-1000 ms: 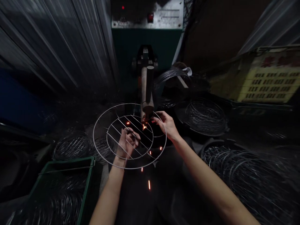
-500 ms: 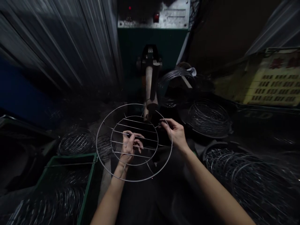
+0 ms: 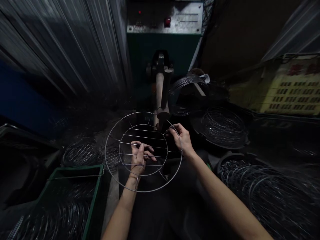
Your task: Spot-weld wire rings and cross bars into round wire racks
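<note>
A round wire rack (image 3: 143, 130), made of two rings joined by short spokes with parallel bars across the inner ring, lies nearly level in front of me. My left hand (image 3: 140, 153) is beneath it, thumb against index finger on a bar, the other fingers loosely curled. At the rack's far right side, my right hand (image 3: 182, 137) pinches a short wire (image 3: 166, 132) that spans the gap between the rings. Just beyond the far rim are the cylindrical electrodes (image 3: 162, 100) of a green machine (image 3: 142, 46); whether the rack touches them I cannot tell.
A green crate (image 3: 96, 190) of wire parts stands at lower left, with wire racks (image 3: 82, 151) behind it. To the right are a tub (image 3: 220, 161) heaped with wire pieces, a basin of wire rings (image 3: 222, 125) and a yellow crate (image 3: 292, 90). Wire coils (image 3: 187, 81) lie beside the machine.
The rack has turned slightly and tilted a little. My right hand has shifted a bit left, closer to the inner ring, while my left hand stays under the bars.
</note>
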{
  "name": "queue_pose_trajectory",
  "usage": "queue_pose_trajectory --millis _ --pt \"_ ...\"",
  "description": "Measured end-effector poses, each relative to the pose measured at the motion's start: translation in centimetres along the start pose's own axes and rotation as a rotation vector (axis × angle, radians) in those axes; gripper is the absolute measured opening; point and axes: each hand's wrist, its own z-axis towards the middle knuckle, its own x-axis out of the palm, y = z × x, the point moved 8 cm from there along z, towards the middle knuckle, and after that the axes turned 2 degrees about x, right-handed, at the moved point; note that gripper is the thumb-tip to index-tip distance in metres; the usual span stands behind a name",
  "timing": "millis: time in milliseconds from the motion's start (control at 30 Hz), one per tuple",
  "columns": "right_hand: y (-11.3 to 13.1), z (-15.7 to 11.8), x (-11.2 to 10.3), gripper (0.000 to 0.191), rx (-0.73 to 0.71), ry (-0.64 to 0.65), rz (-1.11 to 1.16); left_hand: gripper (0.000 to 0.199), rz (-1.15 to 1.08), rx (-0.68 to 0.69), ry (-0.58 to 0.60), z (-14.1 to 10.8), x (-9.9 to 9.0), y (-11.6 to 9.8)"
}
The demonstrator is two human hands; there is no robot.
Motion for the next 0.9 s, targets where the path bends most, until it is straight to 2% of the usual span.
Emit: queue_pose_trajectory --millis 167,367,433,533,600,667,733,900 --pt "-0.2 -0.2 -0.2 0.031 0.059 0.111 0.084 0.029 -0.028 0.05 -0.048 -0.1 0.0 0.0" --pt "-0.3 -5.2 -1.4 0.045 0.138 0.347 -0.026 0.028 -0.018 0.058 -0.083 -0.9 0.3 -0.1" --pt "-0.2 -6.1 -1.9 0.04 0.149 0.298 -0.026 0.029 -0.019 0.07 -0.062 -1.2 0.7 -0.1" --pt "-0.3 -5.7 -2.8 0.03 0.125 0.102 -0.05 0.033 -0.04 0.072 -0.032 -1.7 1.2 0.3" --pt "-0.8 -5.3 -3.1 0.029 0.113 0.019 -0.047 0.035 -0.071 0.024 0.01 -2.3 1.7 1.0" --pt "-1.7 -5.2 -3.1 0.028 0.131 -0.009 -0.017 0.035 -0.095 -0.042 0.031 -2.9 2.1 1.5" --pt "-2.6 -5.3 -3.0 0.025 0.164 -0.008 0.024 0.032 -0.102 -0.068 0.003 -3.4 2.0 1.3" --pt "-2.9 -5.5 -2.6 0.025 0.188 -0.035 0.111 0.034 -0.049 -0.056 -0.014 -2.9 2.5 -0.9"
